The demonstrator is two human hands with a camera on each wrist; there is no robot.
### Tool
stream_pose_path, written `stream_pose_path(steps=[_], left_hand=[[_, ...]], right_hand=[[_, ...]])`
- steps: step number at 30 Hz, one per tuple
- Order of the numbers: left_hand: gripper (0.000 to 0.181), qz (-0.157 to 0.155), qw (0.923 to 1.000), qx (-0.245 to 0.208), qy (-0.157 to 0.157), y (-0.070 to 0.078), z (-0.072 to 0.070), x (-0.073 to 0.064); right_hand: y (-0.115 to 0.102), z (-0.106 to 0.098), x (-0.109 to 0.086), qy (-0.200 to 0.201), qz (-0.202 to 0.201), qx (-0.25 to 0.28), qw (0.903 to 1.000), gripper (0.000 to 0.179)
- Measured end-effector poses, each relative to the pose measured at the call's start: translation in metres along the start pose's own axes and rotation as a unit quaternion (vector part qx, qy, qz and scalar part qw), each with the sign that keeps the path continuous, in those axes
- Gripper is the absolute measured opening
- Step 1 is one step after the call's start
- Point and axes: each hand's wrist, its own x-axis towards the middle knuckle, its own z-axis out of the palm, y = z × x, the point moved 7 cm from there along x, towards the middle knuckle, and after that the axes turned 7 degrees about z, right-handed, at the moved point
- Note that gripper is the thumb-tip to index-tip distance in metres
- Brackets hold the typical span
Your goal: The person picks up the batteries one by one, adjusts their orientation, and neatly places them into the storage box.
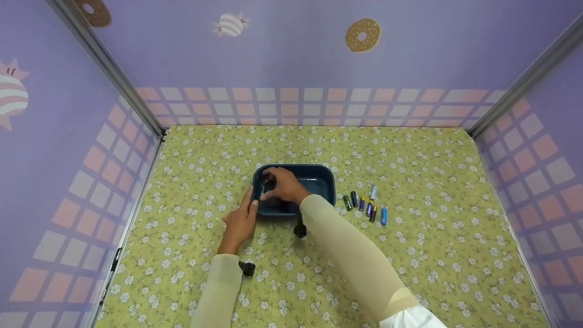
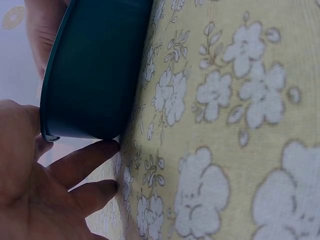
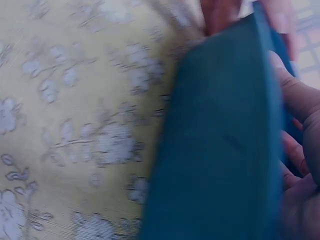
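A dark teal rectangular bin (image 1: pixel 321 182) stands on the flowered cloth. At its left end my left hand (image 1: pixel 241 221) holds the wall near the front corner, its thumb up at the rim. In the left wrist view, lower fingers (image 2: pixel 95 157) of that hand reach along the outside, close to the cloth. My right hand (image 1: pixel 284 184) is down inside the left half of the bin, thumb and fingers curved. Its fingertips are over a dark, shadowed spot, and I cannot tell whether they hold something. The bin's wall hides part of this hand (image 3: pixel 302 115) in the right wrist view.
Right of the bin several batteries lie loose: a green one (image 1: pixel 347 202), a light one (image 1: pixel 373 192), a blue one (image 1: pixel 384 216) and darker ones with yellow ends. Purple walls (image 1: pixel 291 54) with pink and white squares enclose the cloth-covered table (image 1: pixel 432 182) at back and sides.
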Motion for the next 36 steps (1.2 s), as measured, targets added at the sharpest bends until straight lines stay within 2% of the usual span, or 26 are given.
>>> stream_pose_path(steps=[9,16,23,30,36], left_hand=[[0.061,-0.014,0.9998,0.011,-0.012,-0.002,0.0,0.001],[0.062,-0.01,0.9998,0.009,-0.013,-0.001,-0.001,0.0],[0.063,-0.007,0.9999,0.015,-0.005,-0.002,-0.001,-0.001],[0.062,-0.005,1.0,0.005,-0.005,-0.002,0.0,-0.001],[0.062,-0.006,0.9999,0.004,-0.008,0.0,0.0,0.0]], right_hand=[[-0.01,-0.036,-0.02,-0.003,-0.024,0.063,0.9977,0.076],[-0.015,-0.073,-0.041,0.026,-0.07,0.07,0.9947,0.076],[-0.012,-0.112,-0.066,0.067,-0.097,0.112,0.9867,0.072],[0.002,-0.152,-0.101,0.095,-0.073,0.165,0.9789,0.069],[0.02,-0.181,-0.129,0.126,-0.048,0.168,0.9765,0.069]])
